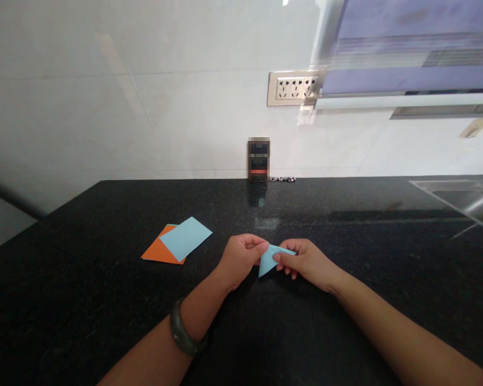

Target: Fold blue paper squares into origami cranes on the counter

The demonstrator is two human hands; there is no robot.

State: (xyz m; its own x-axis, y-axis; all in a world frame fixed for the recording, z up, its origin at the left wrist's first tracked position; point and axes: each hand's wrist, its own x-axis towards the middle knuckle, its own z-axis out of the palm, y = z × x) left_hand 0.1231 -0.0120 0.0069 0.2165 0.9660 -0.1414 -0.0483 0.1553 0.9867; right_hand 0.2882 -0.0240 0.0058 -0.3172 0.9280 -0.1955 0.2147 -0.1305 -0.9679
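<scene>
A small piece of light blue paper (268,261), folded into a pointed, roughly triangular shape, is held between both hands just above the dark countertop (290,332). My left hand (243,258) pinches its upper left corner between thumb and fingers. On the other side, my right hand (300,257) grips the paper with the thumb on top and fingers curled beneath. One point of the paper hangs down between the hands. A dark bangle (181,328) circles my left wrist.
Left of my hands, a light blue sheet (189,238) lies over orange paper (159,251). A dark pixelated box-like object (259,160) stands against the wall, beside a beaded string (284,179). A metal sink (478,201) is at the far right, and sockets (293,88) are on the wall.
</scene>
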